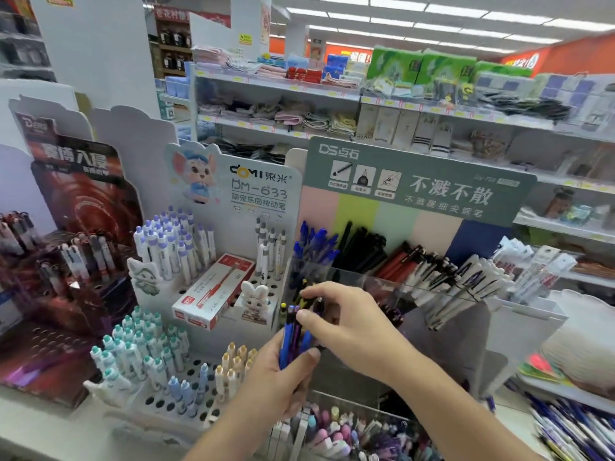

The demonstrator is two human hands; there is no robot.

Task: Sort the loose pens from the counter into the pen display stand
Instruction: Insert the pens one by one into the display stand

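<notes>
While our left hand (279,377) gripped a bundle of pens (294,337) and our right hand (339,322) pinched one, the display stand (412,184) beyond already held many; loose pens (572,427) remained to our right.

The left hand (279,371) is raised from the lower middle of the view, its forearm angled up to the right, fingers and thumb curled round a bunch of pens (294,334). The right hand (346,319) is reached in from the lower right, palm down, its fingertips pinched on the tops of the bunch.
</notes>
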